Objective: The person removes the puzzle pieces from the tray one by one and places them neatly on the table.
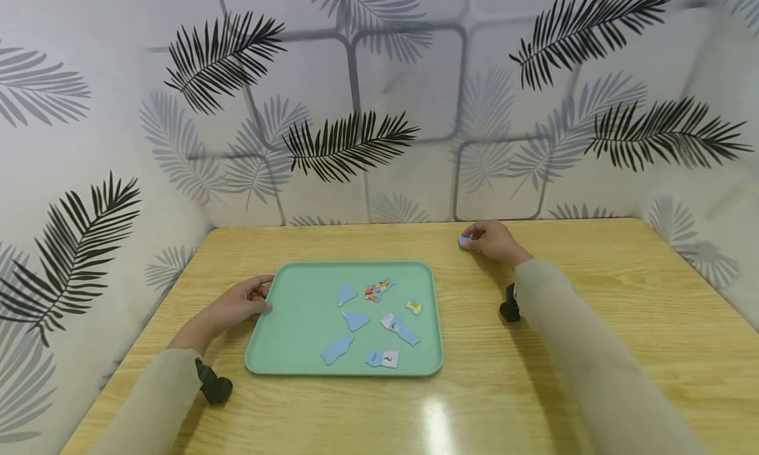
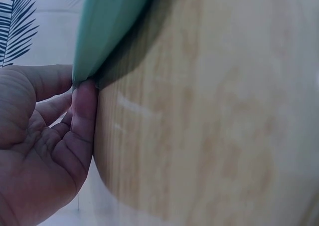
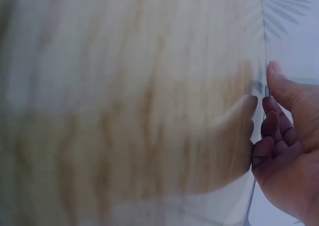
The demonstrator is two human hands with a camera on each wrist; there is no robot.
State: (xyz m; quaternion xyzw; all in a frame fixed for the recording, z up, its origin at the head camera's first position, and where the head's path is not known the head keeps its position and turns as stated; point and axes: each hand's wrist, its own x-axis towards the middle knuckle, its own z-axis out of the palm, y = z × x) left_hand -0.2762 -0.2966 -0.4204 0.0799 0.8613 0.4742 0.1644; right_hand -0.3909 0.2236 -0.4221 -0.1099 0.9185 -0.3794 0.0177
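On the wooden table lies a mint-green tray (image 1: 290, 323). My left hand (image 1: 234, 305) grips its left edge, thumb on one side and fingers on the other, as the left wrist view shows. Beyond the tray's far right corner, my right hand (image 1: 493, 242) pinches a small light-blue puzzle piece (image 1: 464, 241) near the table's back edge; in the right wrist view the piece is hard to make out. Several flat puzzle pieces are spread over the tray's right half, among them a multicoloured piece (image 1: 377, 290), a yellow piece (image 1: 414, 307) and a long blue one (image 1: 404, 331).
The table (image 1: 492, 402) ends at the back against a wall (image 1: 409, 172) with a dark leaf pattern. Small black cameras (image 1: 215, 384) sit on both wrists. Wooden surface extends to the right of the tray and in front of it.
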